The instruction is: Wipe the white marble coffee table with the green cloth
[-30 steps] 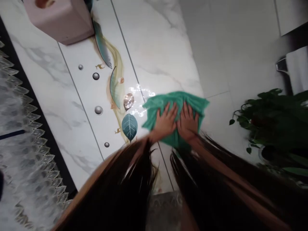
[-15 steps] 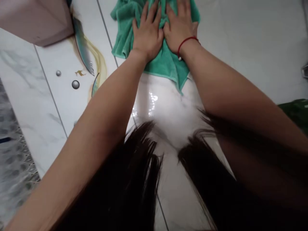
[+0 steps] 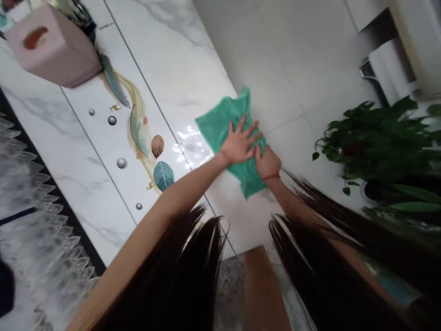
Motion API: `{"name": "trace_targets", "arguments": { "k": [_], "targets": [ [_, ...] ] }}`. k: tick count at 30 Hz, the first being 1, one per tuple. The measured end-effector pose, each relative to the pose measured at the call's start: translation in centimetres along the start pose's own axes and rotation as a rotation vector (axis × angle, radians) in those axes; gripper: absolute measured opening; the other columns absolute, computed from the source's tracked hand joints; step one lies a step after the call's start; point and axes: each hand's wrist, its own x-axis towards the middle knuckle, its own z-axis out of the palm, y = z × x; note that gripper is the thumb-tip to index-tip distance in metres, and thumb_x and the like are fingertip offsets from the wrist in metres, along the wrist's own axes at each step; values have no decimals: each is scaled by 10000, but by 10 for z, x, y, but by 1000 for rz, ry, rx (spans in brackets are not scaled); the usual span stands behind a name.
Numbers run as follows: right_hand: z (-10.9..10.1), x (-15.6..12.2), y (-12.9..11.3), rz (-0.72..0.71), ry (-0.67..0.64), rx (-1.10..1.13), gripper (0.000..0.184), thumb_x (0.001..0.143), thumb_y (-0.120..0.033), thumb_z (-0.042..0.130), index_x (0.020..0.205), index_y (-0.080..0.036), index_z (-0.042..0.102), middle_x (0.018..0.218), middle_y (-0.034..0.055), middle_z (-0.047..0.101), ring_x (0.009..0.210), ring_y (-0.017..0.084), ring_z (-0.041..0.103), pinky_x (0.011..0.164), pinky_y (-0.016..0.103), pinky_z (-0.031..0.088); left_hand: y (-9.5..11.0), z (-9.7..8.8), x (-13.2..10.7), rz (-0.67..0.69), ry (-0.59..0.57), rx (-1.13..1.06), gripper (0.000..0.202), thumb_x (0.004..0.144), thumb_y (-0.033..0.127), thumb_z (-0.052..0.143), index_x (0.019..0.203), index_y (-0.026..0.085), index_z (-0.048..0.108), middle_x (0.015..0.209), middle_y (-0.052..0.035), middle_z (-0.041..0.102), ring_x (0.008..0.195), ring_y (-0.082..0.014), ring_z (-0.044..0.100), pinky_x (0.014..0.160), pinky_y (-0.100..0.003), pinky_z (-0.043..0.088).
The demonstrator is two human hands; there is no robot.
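Note:
A green cloth (image 3: 220, 124) lies on the glossy white marble floor (image 3: 193, 59). My left hand (image 3: 239, 142) presses flat on it with fingers spread. My right hand (image 3: 267, 162), with a red thread at the wrist, sits just beside it on the cloth's near right edge, its fingers curled into the fabric. Long dark hair hangs down in front of me and hides the lower part of both arms.
A pink tissue box (image 3: 51, 48) stands on the floor at the upper left. A painted leaf and pebble strip (image 3: 138, 133) runs along the tiles. A leafy potted plant (image 3: 386, 147) is at the right. Lace fabric (image 3: 31, 197) covers the left edge.
My head has lifted, so the cloth and hands now sit mid-frame instead of at the top. The right hand has slid from flat beside the left to the cloth's near edge.

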Motion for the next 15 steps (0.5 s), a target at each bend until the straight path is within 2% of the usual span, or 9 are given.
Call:
{"name": "trace_targets", "arguments": {
  "k": [2,4,6,7,9,11,13,15],
  "targets": [
    [14,-61,59,91,-47,3,628,1213,-417,296,1552,-84,707,1527,351,731,1444,419,751,1241,498,576,59,29,-33,178,-108,-6,680,1137,433,490,1798,292,566,1970,-84,359,1873,-501,139,1454,-892,269],
    [25,-119,102,180,-47,9,712,1157,-381,272,1665,-71,662,1612,373,673,1552,435,690,1294,513,545,109,57,-69,326,-162,-12,679,1149,411,424,1800,273,562,1949,-79,406,1865,-474,204,1458,-844,339],
    [35,-164,125,254,-23,9,796,1113,-375,266,1782,-86,587,1740,377,569,1705,422,566,1372,535,485,145,79,-102,391,-157,-20,704,1158,386,331,1825,259,519,1969,-51,365,1872,-420,212,1467,-750,401],
    [40,-181,130,282,-9,7,830,1101,-387,268,1833,-104,541,1817,363,491,1780,397,474,1410,541,444,156,87,-116,401,-153,-24,719,1155,378,303,1838,261,496,1981,-35,332,1877,-394,205,1466,-710,418],
    [53,-205,129,325,17,10,881,1088,-419,280,1901,-124,449,1942,319,303,1877,334,268,1472,551,348,164,97,-142,392,-165,-43,749,1132,368,320,1865,282,444,2000,-3,257,1887,-354,174,1483,-665,386],
    [71,-224,119,348,38,17,914,1082,-448,284,1926,-117,396,1989,295,161,1898,302,116,1507,574,248,157,102,-168,363,-203,-65,786,1100,367,368,1883,307,401,2010,9,202,1890,-336,160,1516,-635,295],
    [96,-247,104,337,32,23,916,1076,-481,296,1923,-152,418,1997,282,124,1890,297,74,1513,598,191,140,105,-203,314,-258,-79,805,1089,375,374,1892,324,374,2015,4,191,1887,-321,178,1532,-599,229],
    [126,-279,88,268,-11,5,881,1066,-496,325,1879,-216,516,1989,265,196,1875,321,143,1503,638,196,119,105,-251,250,-313,-77,783,1093,388,366,1873,338,422,1997,-11,279,1863,-323,271,1514,-585,280]
  ]
}}
